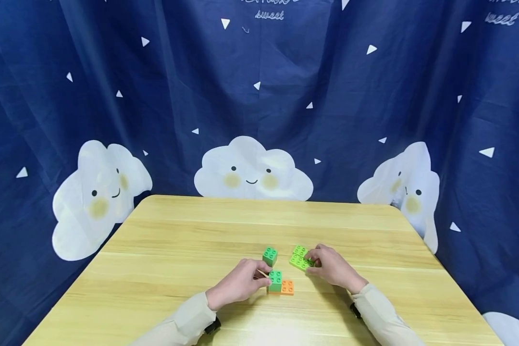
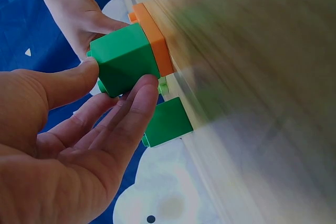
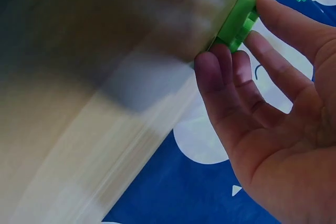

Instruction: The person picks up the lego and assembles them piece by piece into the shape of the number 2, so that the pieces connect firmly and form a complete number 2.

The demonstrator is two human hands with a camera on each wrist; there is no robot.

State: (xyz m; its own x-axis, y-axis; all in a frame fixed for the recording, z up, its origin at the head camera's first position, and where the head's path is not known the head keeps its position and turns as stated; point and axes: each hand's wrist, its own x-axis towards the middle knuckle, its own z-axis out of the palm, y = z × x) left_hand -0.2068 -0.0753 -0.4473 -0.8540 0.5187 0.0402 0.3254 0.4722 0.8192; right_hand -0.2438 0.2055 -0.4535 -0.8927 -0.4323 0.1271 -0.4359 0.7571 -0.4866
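My left hand point(image 1: 241, 283) pinches a green block point(image 1: 275, 278) between thumb and fingers. That block sits on the left part of a flat orange brick point(image 1: 287, 287), whose right studs are exposed. In the left wrist view the block point(image 2: 126, 56) stands on the orange brick point(image 2: 152, 35) at the table surface. My right hand point(image 1: 335, 268) holds the right end of flat light green bricks point(image 1: 299, 258), with a seam across them. In the right wrist view, thumb and fingertips lie around the light green edge point(image 3: 239, 19). A second green block point(image 1: 269, 256) stands behind the left fingers, untouched.
A light wooden table point(image 1: 177, 250) spreads around the bricks. Behind it hangs a dark blue curtain point(image 1: 225, 96) with white clouds and triangles. Dark bands sit at both wrists, below the pale sleeves point(image 1: 186, 317).
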